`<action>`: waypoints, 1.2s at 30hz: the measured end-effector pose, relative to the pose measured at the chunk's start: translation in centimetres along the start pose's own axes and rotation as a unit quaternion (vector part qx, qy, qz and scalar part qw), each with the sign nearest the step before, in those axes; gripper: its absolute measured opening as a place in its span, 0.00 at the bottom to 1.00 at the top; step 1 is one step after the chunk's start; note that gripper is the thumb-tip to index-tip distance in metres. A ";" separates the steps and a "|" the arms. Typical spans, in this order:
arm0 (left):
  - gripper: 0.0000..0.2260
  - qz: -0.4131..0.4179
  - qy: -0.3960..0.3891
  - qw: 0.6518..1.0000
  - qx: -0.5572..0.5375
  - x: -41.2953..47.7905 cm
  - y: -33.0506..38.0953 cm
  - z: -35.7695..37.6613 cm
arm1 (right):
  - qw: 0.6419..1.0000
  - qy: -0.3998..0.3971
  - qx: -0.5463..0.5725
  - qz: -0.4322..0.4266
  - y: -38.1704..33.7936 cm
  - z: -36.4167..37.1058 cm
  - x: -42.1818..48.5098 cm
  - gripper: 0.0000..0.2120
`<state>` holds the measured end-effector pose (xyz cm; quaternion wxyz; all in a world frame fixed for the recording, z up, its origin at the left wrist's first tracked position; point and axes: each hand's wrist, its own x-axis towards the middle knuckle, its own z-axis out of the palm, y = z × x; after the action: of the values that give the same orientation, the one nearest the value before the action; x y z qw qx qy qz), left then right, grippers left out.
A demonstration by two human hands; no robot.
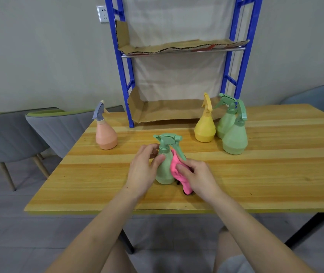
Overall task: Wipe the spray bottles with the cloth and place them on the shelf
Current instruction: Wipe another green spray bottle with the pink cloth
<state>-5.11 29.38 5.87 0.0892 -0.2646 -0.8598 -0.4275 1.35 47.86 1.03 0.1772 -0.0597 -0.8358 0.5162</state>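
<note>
A green spray bottle [165,166] stands upright at the middle of the wooden table [265,174]. My left hand [143,170] grips its neck and body from the left. My right hand [198,176] holds a pink cloth [177,170] and presses it against the bottle's right side. An orange bottle [106,136] with a grey-blue sprayer stands at the left. A yellow bottle [205,128] and two more green bottles [235,138] [226,121] stand at the right. Behind them rises the blue shelf [126,79], its lower cardboard-lined level [169,112] and upper level [177,47] bare.
Two grey chairs with green tops [45,127] stand left of the table, and another chair back [322,99] shows at the right. A wall socket [102,14] sits beside the shelf's left post. My knees show under the table's near edge.
</note>
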 end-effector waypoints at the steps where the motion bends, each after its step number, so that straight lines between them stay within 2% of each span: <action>1: 0.14 0.001 -0.002 1.000 0.002 0.0 -0.1 0.0 | 1.000 -0.007 -0.009 0.007 0.6 0.0 0.0 0.07; 4: 0.15 -0.005 -0.003 1.000 0.002 0.1 0.1 -0.3 | 0.999 -0.007 -0.031 0.013 0.9 -0.1 -0.2 0.13; 8: 0.15 -0.003 -0.002 1.000 0.013 0.1 0.3 -0.1 | 1.000 0.005 0.000 -0.005 -0.9 -0.2 0.1 0.09; 11: 0.14 0.001 0.002 1.000 0.009 0.1 0.1 0.0 | 0.999 0.011 0.033 -0.031 -2.6 0.3 0.5 0.16; 16: 0.18 -0.020 0.008 1.000 0.013 -0.2 0.1 0.1 | 0.999 -0.003 0.036 -0.004 -1.3 0.5 -0.1 0.22; 21: 0.16 -0.042 0.021 0.999 -0.010 -0.3 -0.1 0.7 | 0.999 -0.020 0.002 0.025 -0.3 -0.3 -0.3 0.20; 28: 0.11 -0.023 0.024 0.999 0.005 -0.9 -0.7 0.6 | 0.999 -0.002 0.045 -0.025 -3.2 0.4 0.7 0.21; 32: 0.10 -0.022 0.017 0.999 0.026 -0.7 -1.2 0.5 | 1.000 -0.006 0.021 0.001 -1.8 0.3 0.0 0.20; 36: 0.14 -0.024 0.003 1.000 -0.014 -0.4 -1.2 0.1 | 0.999 -0.007 -0.025 0.045 -0.1 0.4 -0.4 0.19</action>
<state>-5.40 28.71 4.81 0.0779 -0.2434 -0.8597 -0.4423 1.61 47.32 0.89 0.1466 -0.0978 -0.8464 0.5026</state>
